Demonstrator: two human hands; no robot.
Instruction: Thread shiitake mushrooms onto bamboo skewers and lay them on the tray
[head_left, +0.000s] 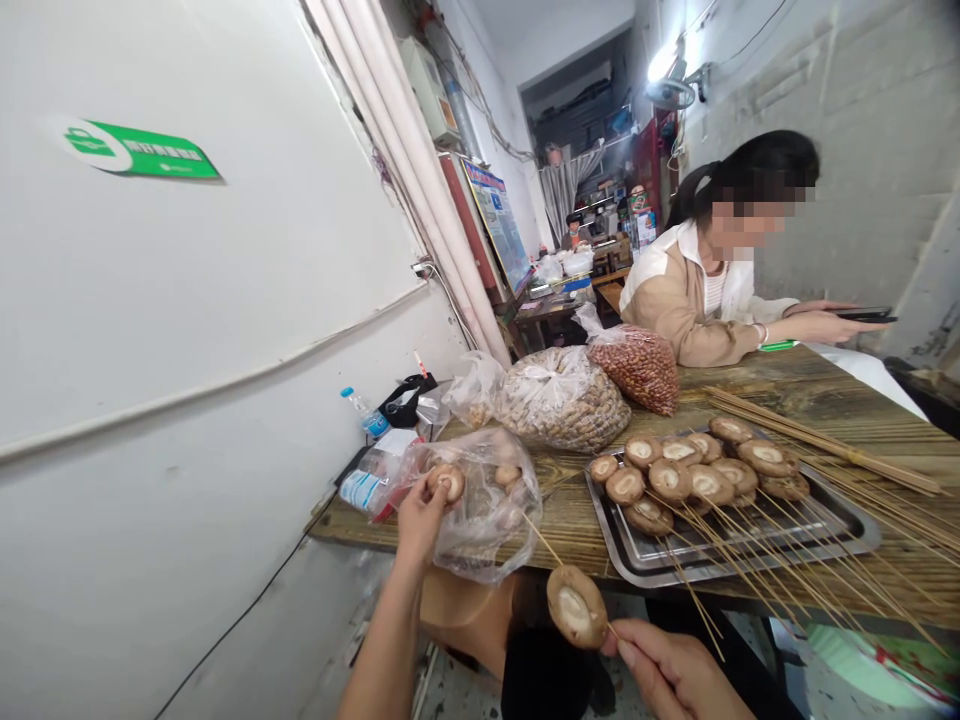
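Where the skewered mushroom (576, 606) is: low in the view, in front of the table edge and off the table, held in the air; its pale underside faces the camera
Stick (541, 538): it goes through this mushroom; its long axis runs from lower right to upper left, and the free point aims at the plastic bag (480, 530)
Right hand (675, 675): the nearer hand; it is just to the right of the mushroom and below it; the fingers pinch the lower end of the stick
Left hand (420, 520): up and to the left, apart from the stick; the fingertips are closed around a loose mushroom (448, 481) at the bag; whether the hand is inside the bag or grips through the film, I cannot tell
Plastic bag, contents: a few more mushrooms show through the film; the bag lies on the near left corner of the table (862, 400)
Tray (645, 572): metal, to the right of the bag; it holds a group of mushrooms on sticks (690, 480), caps at the far left, sticks pointing near right
Bare sticks (825, 440): a loose bundle on the wood behind the tray
Behind the bag: one tied bag of peanuts in shell (559, 400); one bag of red peanuts (637, 368); a water bottle (365, 410) near the wall
Far side: a seated person (697, 290) with a phone (866, 314); those hands are well apart from the mushrooms
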